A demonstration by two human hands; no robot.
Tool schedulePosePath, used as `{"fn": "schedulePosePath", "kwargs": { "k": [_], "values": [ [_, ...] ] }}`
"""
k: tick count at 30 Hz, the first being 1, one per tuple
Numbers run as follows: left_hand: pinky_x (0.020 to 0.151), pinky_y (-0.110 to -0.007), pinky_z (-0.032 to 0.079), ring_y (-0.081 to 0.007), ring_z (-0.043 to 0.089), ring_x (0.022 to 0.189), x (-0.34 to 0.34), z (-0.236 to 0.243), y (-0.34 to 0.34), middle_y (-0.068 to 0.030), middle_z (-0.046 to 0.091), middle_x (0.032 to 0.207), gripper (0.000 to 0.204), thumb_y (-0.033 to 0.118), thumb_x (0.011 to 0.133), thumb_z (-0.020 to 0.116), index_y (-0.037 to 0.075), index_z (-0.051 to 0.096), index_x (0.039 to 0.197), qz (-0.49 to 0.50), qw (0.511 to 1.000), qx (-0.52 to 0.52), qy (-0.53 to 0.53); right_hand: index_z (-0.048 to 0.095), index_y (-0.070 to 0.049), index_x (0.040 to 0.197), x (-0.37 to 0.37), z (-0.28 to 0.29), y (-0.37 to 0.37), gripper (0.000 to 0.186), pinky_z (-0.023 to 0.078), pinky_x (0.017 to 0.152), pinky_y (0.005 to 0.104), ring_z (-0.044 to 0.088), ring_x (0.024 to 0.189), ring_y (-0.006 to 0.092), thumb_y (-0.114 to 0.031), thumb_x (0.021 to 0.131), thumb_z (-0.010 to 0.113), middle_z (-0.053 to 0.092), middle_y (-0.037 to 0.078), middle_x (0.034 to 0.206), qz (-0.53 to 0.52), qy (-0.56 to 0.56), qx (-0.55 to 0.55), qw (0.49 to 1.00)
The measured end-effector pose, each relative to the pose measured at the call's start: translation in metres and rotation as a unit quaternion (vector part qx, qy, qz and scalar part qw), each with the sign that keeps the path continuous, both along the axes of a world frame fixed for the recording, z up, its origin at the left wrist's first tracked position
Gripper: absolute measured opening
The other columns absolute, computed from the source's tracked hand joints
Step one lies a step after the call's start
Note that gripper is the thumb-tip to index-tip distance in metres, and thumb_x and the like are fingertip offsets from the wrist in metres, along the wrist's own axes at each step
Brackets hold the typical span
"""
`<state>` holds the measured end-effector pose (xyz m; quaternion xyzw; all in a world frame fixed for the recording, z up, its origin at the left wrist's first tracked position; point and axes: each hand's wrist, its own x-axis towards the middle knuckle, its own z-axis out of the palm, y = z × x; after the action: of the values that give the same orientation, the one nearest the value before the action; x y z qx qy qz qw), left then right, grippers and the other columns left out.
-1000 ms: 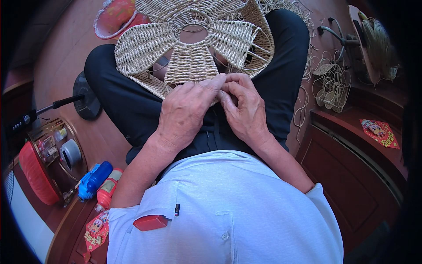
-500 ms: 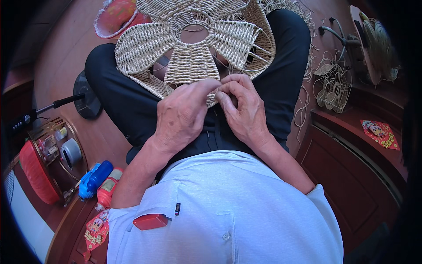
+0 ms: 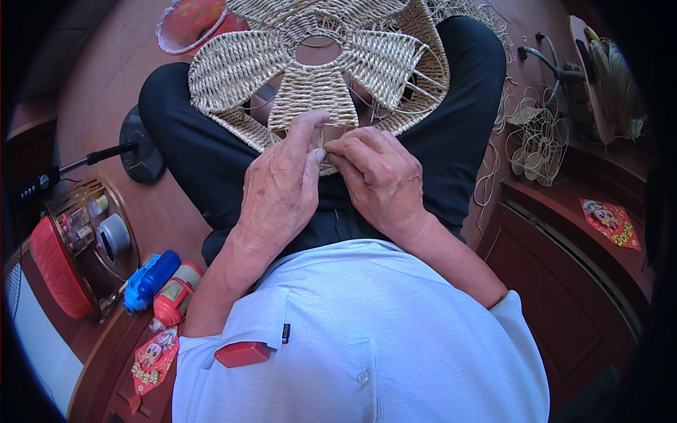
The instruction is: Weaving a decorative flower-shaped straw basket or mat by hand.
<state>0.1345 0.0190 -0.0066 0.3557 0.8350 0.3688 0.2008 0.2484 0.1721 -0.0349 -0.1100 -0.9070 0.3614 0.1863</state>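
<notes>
A pale straw woven piece (image 3: pixel 233 70) lies across my lap, with petal-like panels round a central hole and a box-like woven rim beneath. My left hand (image 3: pixel 281 185) is at the tip of the lower middle panel, thumb and index finger closed on a thin straw strand (image 3: pixel 321 138). My right hand (image 3: pixel 381 182) is beside it at the same edge, fingertips pinched together on that strand, index and thumb curled inward. Some of the work under my fingers is hidden.
A pink basin (image 3: pixel 185 25) is at the top left. A black stand base (image 3: pixel 137 144), a round trolley (image 3: pixel 113 233) and blue (image 3: pixel 151 282) and pink (image 3: pixel 173 299) bottles are on the left. At right are loose cord (image 3: pixel 536 134), a metal-framed board (image 3: pixel 591 77) and a wooden cabinet (image 3: pixel 550 282).
My left hand has shifted left and its thumb now shows. My right hand has lowered its fingertips and moved them left, curling more. The woven piece has shifted slightly right.
</notes>
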Motion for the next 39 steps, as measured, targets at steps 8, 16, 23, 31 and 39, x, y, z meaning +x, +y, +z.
{"fn": "schedulePosePath", "kwargs": {
  "k": [8, 16, 23, 31, 39],
  "values": [
    [0.077, -0.038, 0.057, -0.0234, 0.069, 0.078, -0.009, 0.010, -0.003, -0.0109, 0.066, 0.086, 0.053, 0.000, 0.105, 0.069, 0.014, 0.062, 0.155, 0.044, 0.999, -0.030, -0.012, 0.075, -0.009, 0.102, -0.009, 0.007, 0.003, 0.007, 0.061, 0.079, 0.0449, 0.078, 0.091, 0.0313, -0.013, 0.098, 0.080, 0.078, 0.008, 0.097, -0.008, -0.078, -0.075, 0.994],
    [0.078, -0.028, 0.055, -0.0104, 0.067, 0.083, -0.019, 0.011, -0.021, -0.0030, 0.071, 0.092, 0.018, 0.004, 0.105, 0.076, 0.003, 0.079, 0.123, 0.061, 0.998, 0.013, -0.008, 0.076, -0.009, 0.104, -0.011, 0.013, 0.004, 0.008, 0.061, 0.079, 0.0438, 0.080, 0.092, 0.0303, -0.014, 0.099, 0.081, 0.080, 0.007, 0.097, -0.010, -0.101, -0.103, 0.990],
    [0.076, -0.039, 0.056, -0.0287, 0.071, 0.084, -0.015, -0.008, -0.019, -0.0114, 0.069, 0.097, 0.011, 0.001, 0.100, 0.077, 0.002, 0.074, 0.110, -0.012, 0.996, 0.018, 0.090, 0.076, -0.009, 0.106, -0.012, 0.014, 0.001, 0.009, 0.061, 0.079, 0.0441, 0.080, 0.092, 0.0306, -0.015, 0.100, 0.080, 0.080, 0.008, 0.097, -0.017, -0.106, -0.107, 0.988],
    [0.079, -0.046, 0.054, -0.0383, 0.067, 0.089, -0.019, -0.007, -0.019, -0.0162, 0.062, 0.098, 0.010, -0.003, 0.101, 0.071, 0.000, 0.065, 0.108, -0.023, 0.995, 0.008, 0.100, 0.076, -0.009, 0.107, -0.013, 0.014, 0.001, 0.010, 0.061, 0.077, 0.0450, 0.079, 0.089, 0.0314, -0.016, 0.101, 0.079, 0.080, 0.009, 0.095, -0.007, -0.099, -0.095, 0.990],
    [0.080, -0.046, 0.055, -0.0387, 0.067, 0.090, -0.021, -0.006, -0.018, -0.0168, 0.062, 0.099, 0.011, -0.003, 0.102, 0.071, 0.001, 0.064, 0.110, -0.024, 0.996, -0.001, 0.083, 0.076, -0.010, 0.104, -0.019, 0.008, -0.003, 0.008, 0.061, 0.076, 0.0467, 0.078, 0.085, 0.0322, -0.016, 0.099, 0.079, 0.079, 0.010, 0.091, 0.006, -0.072, -0.038, 0.997]
  ]
}}
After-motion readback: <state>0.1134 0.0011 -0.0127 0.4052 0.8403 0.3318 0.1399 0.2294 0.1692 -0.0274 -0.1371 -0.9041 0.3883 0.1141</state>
